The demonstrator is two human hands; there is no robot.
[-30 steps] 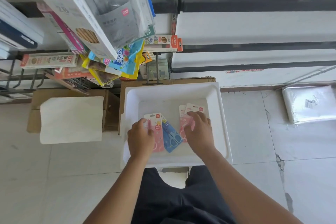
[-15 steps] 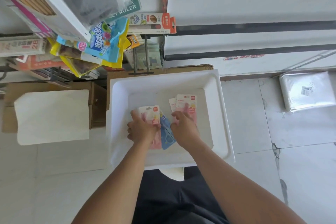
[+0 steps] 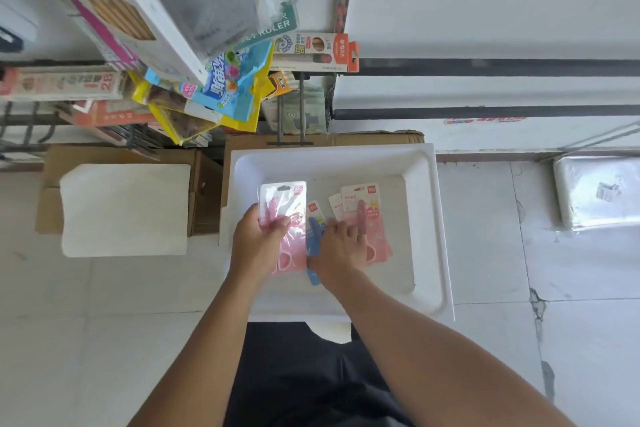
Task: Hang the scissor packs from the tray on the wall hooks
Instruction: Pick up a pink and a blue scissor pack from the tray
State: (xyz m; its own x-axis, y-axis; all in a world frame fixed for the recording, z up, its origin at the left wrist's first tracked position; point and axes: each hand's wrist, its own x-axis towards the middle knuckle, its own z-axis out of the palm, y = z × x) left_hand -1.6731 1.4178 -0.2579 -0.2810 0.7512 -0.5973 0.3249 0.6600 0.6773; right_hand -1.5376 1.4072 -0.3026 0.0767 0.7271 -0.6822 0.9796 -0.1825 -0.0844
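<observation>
Pink scissor pack (image 3: 283,199) pinched in your left hand (image 3: 258,243) mid-frame, right hand (image 3: 341,246) flat on the blue pack (image 3: 314,230) in the tray (image 3: 427,218)

Tray (image 3: 427,218): smooth white plastic, faintly glossy at the rim. Scissor packs (image 3: 360,215): printed card under clear glossy plastic blisters. Cardboard boxes (image 3: 204,198): matt brown corrugated board. Floor (image 3: 485,236): smooth pale tiles, cracked in places. Wrapped bundle (image 3: 595,191): shiny clear film. Wall hooks (image 3: 291,121): dark metal wire.
</observation>
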